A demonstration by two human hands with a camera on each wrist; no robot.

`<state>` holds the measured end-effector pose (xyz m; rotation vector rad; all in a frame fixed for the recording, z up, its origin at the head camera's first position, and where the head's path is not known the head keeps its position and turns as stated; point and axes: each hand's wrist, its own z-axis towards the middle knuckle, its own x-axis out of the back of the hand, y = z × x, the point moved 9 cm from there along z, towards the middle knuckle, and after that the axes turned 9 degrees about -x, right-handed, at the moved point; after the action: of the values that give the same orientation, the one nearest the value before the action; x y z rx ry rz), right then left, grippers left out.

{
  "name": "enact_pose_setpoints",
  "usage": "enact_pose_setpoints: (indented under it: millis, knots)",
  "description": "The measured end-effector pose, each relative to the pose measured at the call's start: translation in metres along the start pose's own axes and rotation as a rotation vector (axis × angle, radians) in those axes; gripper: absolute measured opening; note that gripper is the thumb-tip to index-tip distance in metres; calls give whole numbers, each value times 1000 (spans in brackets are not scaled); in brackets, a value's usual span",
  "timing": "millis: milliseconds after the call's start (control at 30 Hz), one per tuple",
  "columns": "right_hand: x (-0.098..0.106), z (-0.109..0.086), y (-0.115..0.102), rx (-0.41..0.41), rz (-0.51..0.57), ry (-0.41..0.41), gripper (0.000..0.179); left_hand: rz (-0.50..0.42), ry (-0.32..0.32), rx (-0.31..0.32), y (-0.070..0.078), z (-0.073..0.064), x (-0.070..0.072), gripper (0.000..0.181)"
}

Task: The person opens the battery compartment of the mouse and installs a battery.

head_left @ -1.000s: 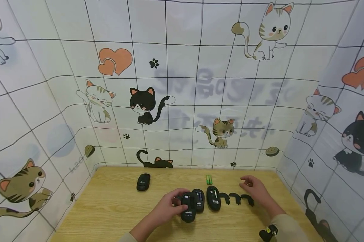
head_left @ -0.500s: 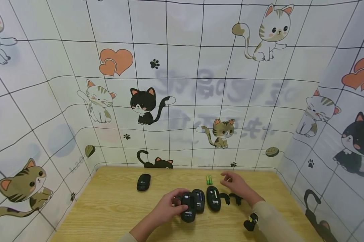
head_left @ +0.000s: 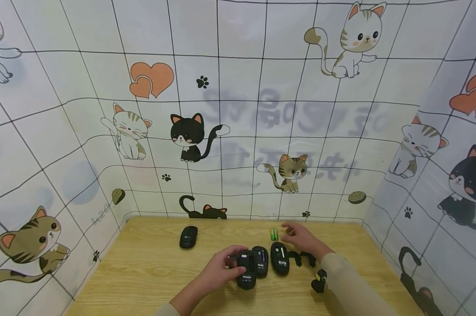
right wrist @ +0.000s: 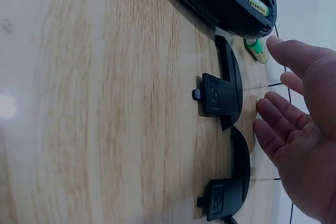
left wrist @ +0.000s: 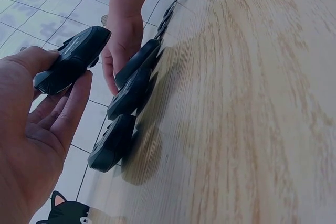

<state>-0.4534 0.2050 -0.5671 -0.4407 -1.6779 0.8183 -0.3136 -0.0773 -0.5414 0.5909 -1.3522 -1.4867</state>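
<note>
My left hand [head_left: 224,267] holds a black computer mouse [head_left: 247,274] by its sides, underside facing up. In the left wrist view that mouse [left wrist: 79,59] is raised between thumb and fingers, clear of the table. To its right lie two more upturned mice: one with an open battery bay [head_left: 261,265], the other a black mouse [head_left: 279,260] with a battery inside. My right hand [head_left: 303,239] hovers beside two green batteries [head_left: 274,234], its fingers loosely bent and holding nothing. In the right wrist view the open palm [right wrist: 310,119] faces a green battery [right wrist: 255,50].
Black battery covers [head_left: 295,258] lie right of the mice, partly hidden by the right forearm. Closer up, two covers [right wrist: 223,95] show their clips. A further black mouse [head_left: 188,237] sits at the back left of the wooden table [head_left: 143,272]. A cat-patterned sheet [head_left: 238,131] encloses the sides.
My right hand has moved left from above the battery covers to beside the green batteries. My left hand with the mouse has stayed in place.
</note>
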Motion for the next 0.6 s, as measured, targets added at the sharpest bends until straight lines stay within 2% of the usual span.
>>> enact_pose_setpoints:
  millis: [433,600]
  knots:
    - [-10,13,-7,7,6,-42,58,6,4,11,1,0,1,49]
    - [-12,17,-6,13,0,-51,56,6,3,-3,1,0,1,49]
